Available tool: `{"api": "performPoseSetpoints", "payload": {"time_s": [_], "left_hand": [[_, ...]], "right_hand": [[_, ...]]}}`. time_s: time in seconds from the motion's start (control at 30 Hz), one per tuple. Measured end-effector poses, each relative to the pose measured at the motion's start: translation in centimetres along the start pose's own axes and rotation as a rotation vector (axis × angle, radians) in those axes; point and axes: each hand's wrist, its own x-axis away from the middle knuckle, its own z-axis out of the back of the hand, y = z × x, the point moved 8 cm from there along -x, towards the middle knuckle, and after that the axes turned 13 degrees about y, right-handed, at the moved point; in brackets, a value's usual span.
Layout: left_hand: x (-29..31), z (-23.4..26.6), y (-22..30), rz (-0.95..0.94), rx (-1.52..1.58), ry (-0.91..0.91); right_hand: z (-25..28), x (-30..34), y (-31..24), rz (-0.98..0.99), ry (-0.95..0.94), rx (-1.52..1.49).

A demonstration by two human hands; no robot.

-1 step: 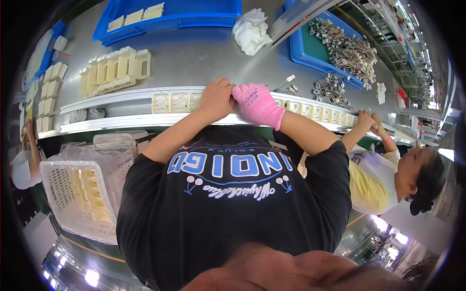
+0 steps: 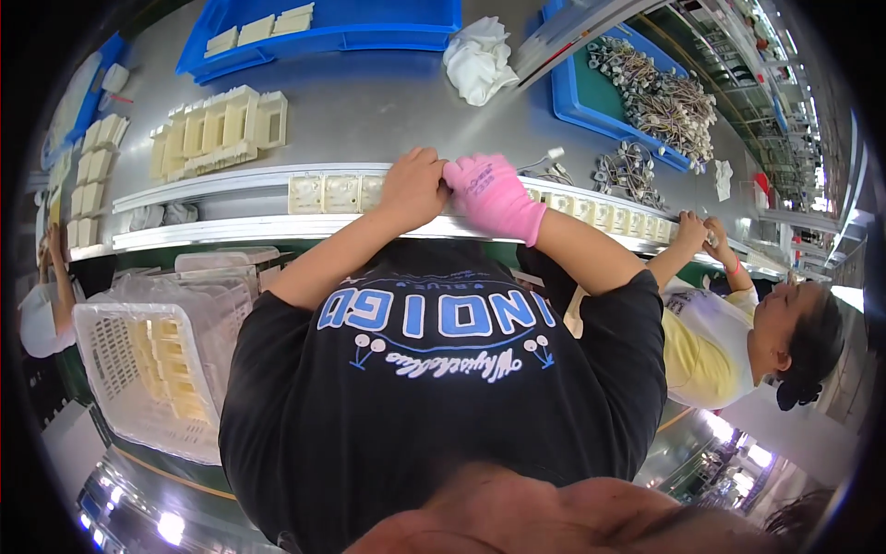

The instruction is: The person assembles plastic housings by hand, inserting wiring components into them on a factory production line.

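On the white rail at the bench (image 2: 388, 111) edge, the bare left hand (image 2: 413, 189) and pink-gloved right hand (image 2: 494, 196) close together over a cream plastic box (image 2: 374, 191), probably light, stiff and best held by its edges.

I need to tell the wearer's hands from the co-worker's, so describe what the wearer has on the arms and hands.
The left hand is bare, with no glove, ring or watch visible. The right hand wears a bright pink knit glove with a small dark printed mark on its back and a snug cuff at the wrist. Both forearms are uncovered; the short sleeves of a black T-shirt with blue and white print end near the elbows.
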Motion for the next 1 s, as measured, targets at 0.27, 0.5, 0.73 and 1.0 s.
{"api": "performPoseSetpoints", "payload": {"time_s": [0.27, 0.5, 0.73, 1.0], "left_hand": [[0.0, -0.1, -0.3, 0.050, -0.036, 0.034], [0.4, 0.2, -0.2, -0.003, -0.036, 0.037], [0.1, -0.1, 0.7, -0.064, -0.043, -0.007], [0.3, 0.3, 0.9, -0.120, -0.052, 0.041]], "right_hand": [[-0.3, -0.9, 0.7, 0.084, -0.112, 0.092], [-0.5, -0.5, 2.0, 0.051, -0.109, 0.027], [-0.9, -0.3, 1.7, 0.002, -0.063, 0.034], [1.0, -1.5, 7.4, -0.265, -0.258, -0.583]]}}
